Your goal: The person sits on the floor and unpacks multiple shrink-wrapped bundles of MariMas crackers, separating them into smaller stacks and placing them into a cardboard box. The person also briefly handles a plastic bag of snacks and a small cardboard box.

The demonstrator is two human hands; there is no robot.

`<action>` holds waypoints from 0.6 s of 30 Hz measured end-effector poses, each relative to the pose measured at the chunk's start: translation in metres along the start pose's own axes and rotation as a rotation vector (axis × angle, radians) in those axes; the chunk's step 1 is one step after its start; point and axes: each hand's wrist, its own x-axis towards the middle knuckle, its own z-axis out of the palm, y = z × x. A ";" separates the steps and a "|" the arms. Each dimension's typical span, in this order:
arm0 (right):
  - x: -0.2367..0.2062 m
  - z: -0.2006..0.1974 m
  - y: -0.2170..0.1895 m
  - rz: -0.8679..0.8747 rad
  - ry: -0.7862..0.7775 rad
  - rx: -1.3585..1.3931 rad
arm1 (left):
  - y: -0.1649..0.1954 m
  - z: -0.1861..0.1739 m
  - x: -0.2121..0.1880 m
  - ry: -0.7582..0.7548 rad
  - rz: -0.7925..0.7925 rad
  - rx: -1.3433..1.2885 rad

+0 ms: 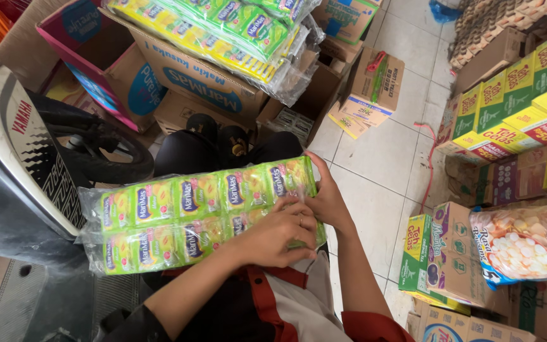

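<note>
Fingers pinch clear bag of green sachets.

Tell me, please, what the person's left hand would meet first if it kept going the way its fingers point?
The left hand lies on the clear-wrapped bundle of green sachets, fingers aimed toward the right hand at the bundle's end. It would probably meet that hand first, though depth is unclear.

Glossy clear plastic wrap over shiny green foil sachet strips on the lap; matt brown corrugated cardboard cartons at twelve o'clock; smooth pale glazed floor tiles at two o'clock; glossy printed snack bag at three o'clock.
</note>
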 end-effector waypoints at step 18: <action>0.005 -0.036 0.010 0.161 0.025 -0.008 | -0.162 -0.063 -0.300 1.094 -1.444 0.115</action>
